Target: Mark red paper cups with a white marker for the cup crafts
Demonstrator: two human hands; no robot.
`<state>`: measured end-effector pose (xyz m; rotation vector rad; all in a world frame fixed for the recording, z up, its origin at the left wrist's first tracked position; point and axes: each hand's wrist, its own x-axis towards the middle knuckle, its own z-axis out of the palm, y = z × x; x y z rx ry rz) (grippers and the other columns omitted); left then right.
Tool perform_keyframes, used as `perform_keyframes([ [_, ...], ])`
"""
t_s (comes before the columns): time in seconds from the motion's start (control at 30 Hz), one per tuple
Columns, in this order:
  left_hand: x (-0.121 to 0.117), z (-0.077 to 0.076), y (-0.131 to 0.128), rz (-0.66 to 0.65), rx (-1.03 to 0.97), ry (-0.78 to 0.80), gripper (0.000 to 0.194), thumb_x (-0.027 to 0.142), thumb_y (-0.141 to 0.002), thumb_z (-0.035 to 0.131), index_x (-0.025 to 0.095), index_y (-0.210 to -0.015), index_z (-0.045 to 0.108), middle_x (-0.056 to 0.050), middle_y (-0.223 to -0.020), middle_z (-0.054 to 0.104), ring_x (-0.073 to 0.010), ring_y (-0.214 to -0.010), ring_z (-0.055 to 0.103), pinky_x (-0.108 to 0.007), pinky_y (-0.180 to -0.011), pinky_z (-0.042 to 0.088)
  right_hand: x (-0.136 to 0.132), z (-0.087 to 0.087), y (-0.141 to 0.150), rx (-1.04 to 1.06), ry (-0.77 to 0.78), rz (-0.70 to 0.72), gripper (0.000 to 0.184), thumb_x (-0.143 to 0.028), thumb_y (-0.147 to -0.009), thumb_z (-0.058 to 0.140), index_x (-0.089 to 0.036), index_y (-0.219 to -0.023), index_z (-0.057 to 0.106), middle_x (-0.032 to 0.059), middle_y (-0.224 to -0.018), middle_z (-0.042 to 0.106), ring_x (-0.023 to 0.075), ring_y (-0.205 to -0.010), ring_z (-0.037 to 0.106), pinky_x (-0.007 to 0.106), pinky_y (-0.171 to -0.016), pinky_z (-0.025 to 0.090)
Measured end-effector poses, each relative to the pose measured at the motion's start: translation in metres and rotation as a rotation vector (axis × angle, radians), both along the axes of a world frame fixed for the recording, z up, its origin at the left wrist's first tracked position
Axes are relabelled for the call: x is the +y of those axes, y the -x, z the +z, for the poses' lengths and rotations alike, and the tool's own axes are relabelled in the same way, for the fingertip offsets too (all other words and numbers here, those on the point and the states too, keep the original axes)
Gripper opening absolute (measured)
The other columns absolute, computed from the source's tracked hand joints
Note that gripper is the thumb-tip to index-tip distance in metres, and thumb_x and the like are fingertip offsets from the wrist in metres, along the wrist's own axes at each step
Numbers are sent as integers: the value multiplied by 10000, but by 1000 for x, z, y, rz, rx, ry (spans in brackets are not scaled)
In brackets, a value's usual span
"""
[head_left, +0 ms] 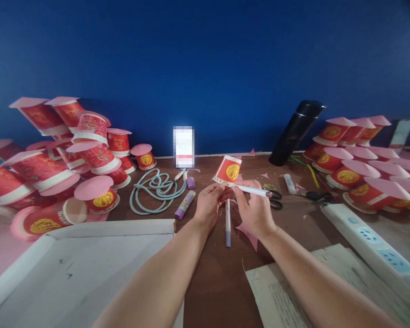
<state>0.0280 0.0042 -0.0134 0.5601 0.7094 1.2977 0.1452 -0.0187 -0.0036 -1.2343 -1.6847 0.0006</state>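
Observation:
Between the fingertips of my left hand (210,202) is a small red paper cup (228,169) with a gold emblem and a white rim, tilted a little. Small cut tabs run along its lower edge. My right hand (254,207) is closed on a white marker (251,189), whose tip end lies at the cup's lower edge. I cannot tell whether the tip touches it. Below the hands, a second white marker (228,228) with a grey end lies on the brown table (212,287), beside a pink paper scrap (248,234).
Red cups with pink tops pile up at left (94,193) and right (353,175). Around the hands are a coiled cable (146,212), glue stick (185,205), lit phone (183,146), black bottle (294,134), scissors (276,200), power strip (372,241), white box lid (99,273) and papers (276,291).

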Motion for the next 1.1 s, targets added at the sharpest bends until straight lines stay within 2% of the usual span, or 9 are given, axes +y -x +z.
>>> perform_keyframes([
  [0.77,-2,1,2,-17,-8,28,83,180,-696,684,110,-727,650,-63,-711,679,-116,-683,638,-265,-766,484,2,0,-5,56,-6,-18,114,-294,-876,528,-216,-948,571,65,-931,645,205,-890,618,350,-805,497],
  [1.1,-2,-1,2,-13,-36,-2,130,185,-673,706,104,-759,652,-52,-766,680,-109,-727,634,-247,-772,484,3,-1,-4,58,-30,-21,128,-306,-872,534,-200,-932,574,66,-908,644,203,-853,625,355,-767,516],
])
